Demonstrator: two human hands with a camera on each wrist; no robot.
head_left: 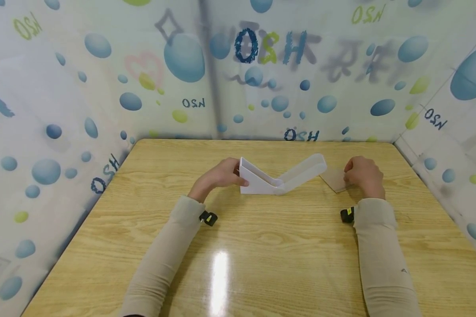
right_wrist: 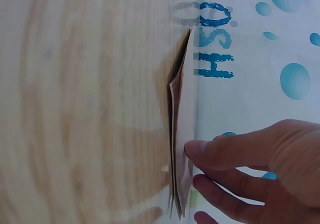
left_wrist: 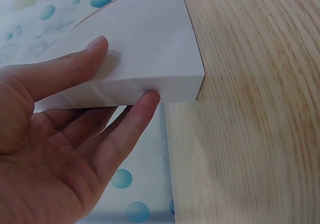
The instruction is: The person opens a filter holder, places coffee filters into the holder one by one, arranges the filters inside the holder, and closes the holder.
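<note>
The left hand (head_left: 224, 173) is gripping the squared end of a white open-topped paper box (head_left: 258, 181), near the middle of the head view; in the left wrist view its thumb is lying along a broad white face while a fingertip is touching the narrow end panel. The right hand (head_left: 366, 176), right of centre in the head view, is bending its fingers narrowly over a flat brown paper piece (head_left: 335, 178); in the right wrist view the thumb is touching the layered piece, but I cannot tell whether the fingers are pinching it. The box is standing on the table (head_left: 277, 255), its sloping rim dropping toward the right and its long white flap (head_left: 303, 171) slanting up to the right, with the flap's far end showing just beside the brown piece's left corner. Farther out, beige sleeves (head_left: 162, 259) are covering both forearms and running down to the bottom edge of the frame, and small black devices (head_left: 208, 218) with yellow marks are sitting at both wrists. A bright glare is shining on the wood grain at lower centre. Around the table, pale wall coverings (head_left: 230, 101) are filling the top and both sides of the frame, showing blue and green bubbles and lettering.
</note>
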